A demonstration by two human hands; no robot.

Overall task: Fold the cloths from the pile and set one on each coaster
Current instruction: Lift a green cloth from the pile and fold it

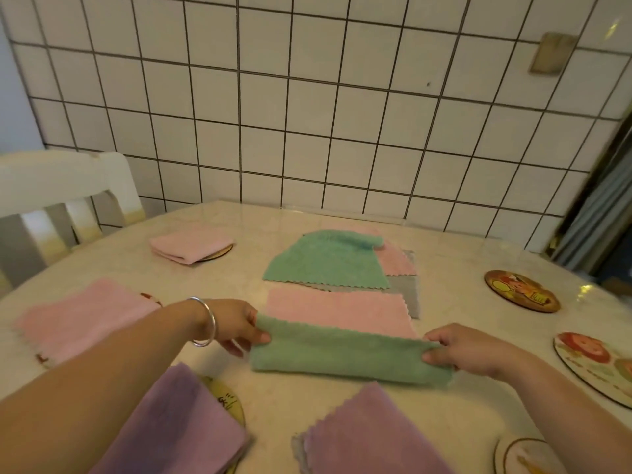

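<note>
A green cloth [345, 354], folded into a long strip, lies across the table in front of me. My left hand [236, 325] pinches its left end and my right hand [458, 347] pinches its right end. Behind it is the pile [342, 289]: a pink cloth, a second green cloth, more pink and a grey one beneath. Folded pink cloths sit on coasters at the far left [189, 246] and near left [78, 319]. Folded purple cloths lie at the near left [174, 425] and near centre [369, 436]. Bare coasters show at the right [521, 290] [595, 364] [523, 456].
The marble-patterned table [444, 241] ends against a white tiled wall [307, 114]. A white chair [61, 200] stands at the far left. A dark door frame and curtain [598, 213] are at the right.
</note>
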